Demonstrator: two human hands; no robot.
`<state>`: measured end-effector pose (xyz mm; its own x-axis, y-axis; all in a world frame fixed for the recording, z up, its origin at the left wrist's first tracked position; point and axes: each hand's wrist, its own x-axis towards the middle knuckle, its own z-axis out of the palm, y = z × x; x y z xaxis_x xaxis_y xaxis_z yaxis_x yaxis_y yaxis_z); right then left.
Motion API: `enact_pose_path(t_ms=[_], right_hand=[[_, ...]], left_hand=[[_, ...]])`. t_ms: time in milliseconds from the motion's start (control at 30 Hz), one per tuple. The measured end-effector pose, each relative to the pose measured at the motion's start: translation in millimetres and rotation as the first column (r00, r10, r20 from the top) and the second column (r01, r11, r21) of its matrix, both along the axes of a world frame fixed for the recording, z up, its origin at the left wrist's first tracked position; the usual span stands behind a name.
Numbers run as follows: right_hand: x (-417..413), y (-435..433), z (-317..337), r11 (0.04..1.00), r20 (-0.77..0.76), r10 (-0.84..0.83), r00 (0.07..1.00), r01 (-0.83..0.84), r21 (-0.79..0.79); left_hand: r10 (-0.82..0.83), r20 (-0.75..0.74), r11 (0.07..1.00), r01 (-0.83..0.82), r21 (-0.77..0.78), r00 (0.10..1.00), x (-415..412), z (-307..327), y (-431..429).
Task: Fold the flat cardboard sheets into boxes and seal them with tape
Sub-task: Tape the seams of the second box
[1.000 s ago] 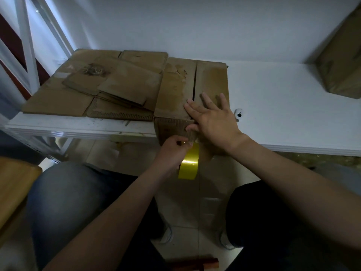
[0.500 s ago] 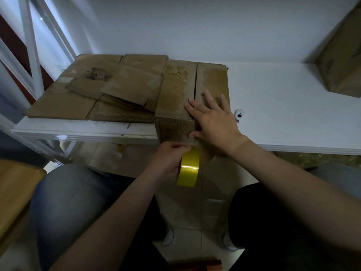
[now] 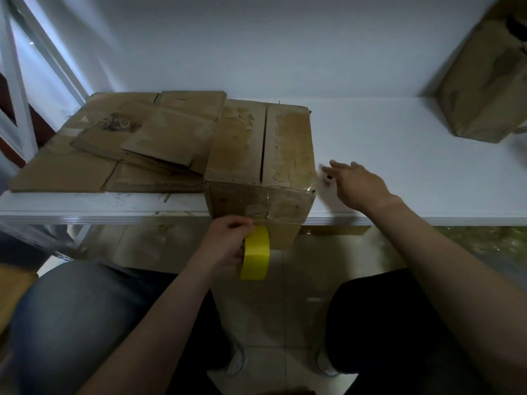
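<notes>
Gripping yellow tape roll (image 3: 255, 254) with left hand (image 3: 226, 248) at box (image 3: 291, 143) front, centre frame; holding right hand (image 3: 358, 181) out open, empty. Likely light, stiff; press flaps beside seam.

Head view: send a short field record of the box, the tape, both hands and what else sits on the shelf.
box: on white shelf, flaps closed, no tape visible on top seam, front overhangs the edge
tape roll: yellow, at box's front face
left hand: grips tape roll
right hand: right of box, straight fingers by small white object; contact unclear
flat sheets: stacked left of box
</notes>
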<state>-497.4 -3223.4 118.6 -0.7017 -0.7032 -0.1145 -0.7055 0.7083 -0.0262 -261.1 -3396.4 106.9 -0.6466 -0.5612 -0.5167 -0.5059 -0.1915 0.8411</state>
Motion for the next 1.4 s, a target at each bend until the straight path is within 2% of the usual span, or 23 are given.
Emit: enact_pose_path(t_ms=[133, 267, 467, 567, 667, 733, 767, 833, 867, 900, 933, 967, 1033, 1100, 1167, 1267, 1400], right_hand=[[-19.1, -7.4, -16.1, 0.998, 0.039, 0.038, 0.999, -0.039, 0.043], [-35.7, -7.2, -31.9, 0.999, -0.055, 0.041, 0.998, -0.042, -0.029], [-46.6, -2.8, -36.4, 0.983, -0.011, -0.163, 0.987, 0.162, -0.086], [-43.2, 6.5, -38.0, 0.907, 0.122, -0.366, 0.922, 0.383, -0.174], [-29.7, 11.4, -36.0, 0.841, 0.286, -0.399, 0.871, 0.472, -0.264], [-16.6, 11.2, -28.1, 0.759, 0.405, -0.339, 0.849, 0.501, -0.416], [-8.0, 10.0, -20.3, 0.672, 0.488, -0.278, 0.828, 0.53, -0.517], [15.2, 6.5, 3.8, 0.417, 0.622, -0.101, 0.777, 0.601, -0.682], [28.3, 4.6, 17.3, 0.299, 0.637, -0.012, 0.771, 0.611, -0.733], [42.0, 2.8, 29.7, 0.226, 0.615, 0.055, 0.787, 0.59, -0.775], [56.0, 0.6, 40.3, 0.21, 0.562, 0.098, 0.822, 0.534, -0.819], [69.3, -2.1, 48.0, 0.242, 0.482, 0.136, 0.866, 0.442, -0.864], [92.7, -6.8, 52.9, 0.406, 0.257, 0.231, 0.938, 0.147, -0.902], [107.1, -14.0, 44.8, 0.548, 0.03, 0.336, 0.942, -0.169, -0.819], [113.3, -23.1, 32.0, 0.623, -0.09, 0.408, 0.908, -0.349, -0.7], [117.4, -33.5, 15.7, 0.667, -0.16, 0.438, 0.884, -0.439, -0.602], [119.3, -43.3, 8.1, 0.652, -0.221, 0.414, 0.883, -0.457, -0.605]], left_hand=[[0.001, 0.023, 0.999, 0.0, -0.041, 1.0, -1.2, 2.1, 0.9], [-0.003, 0.028, 0.999, 0.004, -0.04, 1.0, -0.3, 4.5, 2.4], [-0.004, 0.015, 1.0, 0.005, -0.029, 1.0, -0.4, 8.7, 7.6], [-0.007, 0.014, 0.999, 0.007, -0.039, 1.0, -0.1, 7.0, 9.2], [0.015, 0.012, 1.0, -0.015, -0.015, 1.0, 2.2, 5.6, 10.8], [0.007, 0.012, 1.0, -0.007, 0.004, 1.0, 3.1, 6.2, 12.1], [0.006, 0.01, 1.0, -0.006, 0.011, 1.0, 4.0, 5.8, 12.1], [0.017, 0.001, 1.0, -0.017, 0.015, 1.0, 5.9, 3.6, 11.0], [0.026, -0.004, 1.0, -0.026, 0.006, 1.0, 6.8, 1.8, 10.1], [0.033, -0.011, 0.999, -0.033, -0.018, 0.999, 6.8, -0.6, 9.5], [0.04, -0.02, 0.998, -0.041, -0.051, 0.999, 6.6, -3.2, 8.6], [0.045, -0.031, 0.996, -0.047, -0.082, 0.999, 6.3, -5.2, 8.0], [0.054, -0.043, 0.991, -0.058, -0.117, 0.998, 5.2, -8.1, 6.8], [0.07, -0.051, 0.991, -0.076, -0.114, 0.996, 3.7, -10.1, 6.6], [0.081, -0.045, 0.989, -0.086, -0.122, 0.996, 2.4, -11.5, 6.2], [0.074, -0.038, 0.99, -0.078, -0.12, 0.997, 2.7, -14.6, 4.4], [0.068, -0.024, 0.991, -0.07, -0.115, 0.997, 3.4, -18.4, 5.1]])
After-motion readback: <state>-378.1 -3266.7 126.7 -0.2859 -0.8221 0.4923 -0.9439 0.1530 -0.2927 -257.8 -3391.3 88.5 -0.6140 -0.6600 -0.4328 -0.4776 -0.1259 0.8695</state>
